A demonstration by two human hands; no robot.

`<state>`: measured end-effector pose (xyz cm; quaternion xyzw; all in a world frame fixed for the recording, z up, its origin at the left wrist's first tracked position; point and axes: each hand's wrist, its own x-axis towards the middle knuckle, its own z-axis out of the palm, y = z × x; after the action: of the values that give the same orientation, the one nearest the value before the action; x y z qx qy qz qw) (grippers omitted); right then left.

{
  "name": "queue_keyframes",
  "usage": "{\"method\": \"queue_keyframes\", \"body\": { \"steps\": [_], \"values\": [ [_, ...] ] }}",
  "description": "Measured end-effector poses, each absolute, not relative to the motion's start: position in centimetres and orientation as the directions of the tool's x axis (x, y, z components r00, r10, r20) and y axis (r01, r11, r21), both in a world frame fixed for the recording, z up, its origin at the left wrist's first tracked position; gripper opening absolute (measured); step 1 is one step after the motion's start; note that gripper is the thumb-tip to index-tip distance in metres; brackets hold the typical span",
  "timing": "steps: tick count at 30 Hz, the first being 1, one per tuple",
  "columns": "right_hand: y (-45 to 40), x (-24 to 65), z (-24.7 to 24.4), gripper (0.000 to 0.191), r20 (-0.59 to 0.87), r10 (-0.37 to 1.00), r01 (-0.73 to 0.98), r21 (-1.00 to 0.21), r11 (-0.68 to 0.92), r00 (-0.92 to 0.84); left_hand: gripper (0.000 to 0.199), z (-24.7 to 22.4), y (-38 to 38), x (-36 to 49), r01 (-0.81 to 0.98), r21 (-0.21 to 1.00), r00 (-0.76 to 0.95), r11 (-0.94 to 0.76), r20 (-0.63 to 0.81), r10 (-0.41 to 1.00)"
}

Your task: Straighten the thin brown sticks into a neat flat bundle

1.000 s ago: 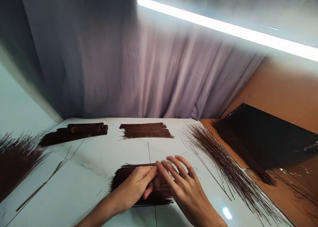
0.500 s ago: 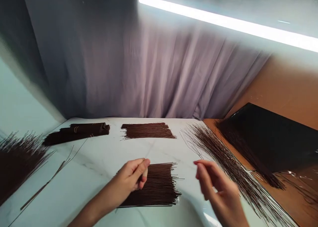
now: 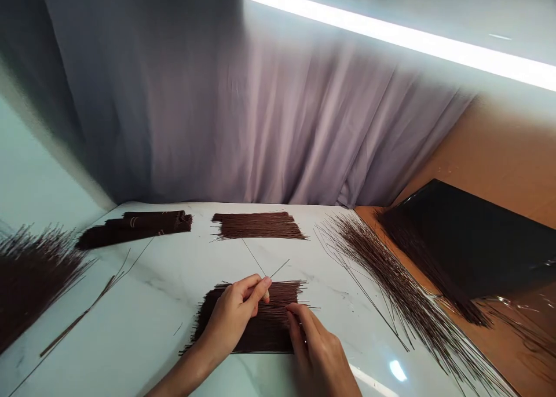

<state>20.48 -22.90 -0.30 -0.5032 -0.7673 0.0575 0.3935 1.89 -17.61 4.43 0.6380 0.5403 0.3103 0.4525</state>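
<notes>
My left hand point(image 3: 241, 304) is closed in a pinch over the near pile. Thin brown strands point(image 3: 254, 258) stick out past its fingertips, one toward the upper left and a short one toward the upper right. Beneath both hands lies a flat pile of dark brown strands point(image 3: 264, 333), laid side by side with uneven ends. My right hand point(image 3: 319, 345) is at the right end of this pile, thumb and forefinger pinched together. Whatever is between those fingertips is too small to make out.
Another flat pile of strands point(image 3: 260, 226) lies farther back, beside dark rolled bundles point(image 3: 139, 226). A thick bundle point(image 3: 35, 281) is at the left, near a few loose strands point(image 3: 87, 310). Long strands point(image 3: 399, 287) spread along the right edge, by a black sheet point(image 3: 482, 240).
My right hand has moved left and down onto the pile's right end. My left hand has shifted slightly right, and strands now show beyond its fingers. Loose strands on the right have shifted.
</notes>
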Motion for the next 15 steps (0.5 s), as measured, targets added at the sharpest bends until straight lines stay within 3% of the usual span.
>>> {"method": "queue_keyframes", "body": {
  "steps": [15],
  "values": [
    [-22.98,19.71,-0.84,0.028,0.580,0.808,0.736,-0.500,0.457,-0.107,0.052,5.31,-17.74,2.11,0.351,0.931,0.264,-0.100,0.004,0.964]
  ]
}}
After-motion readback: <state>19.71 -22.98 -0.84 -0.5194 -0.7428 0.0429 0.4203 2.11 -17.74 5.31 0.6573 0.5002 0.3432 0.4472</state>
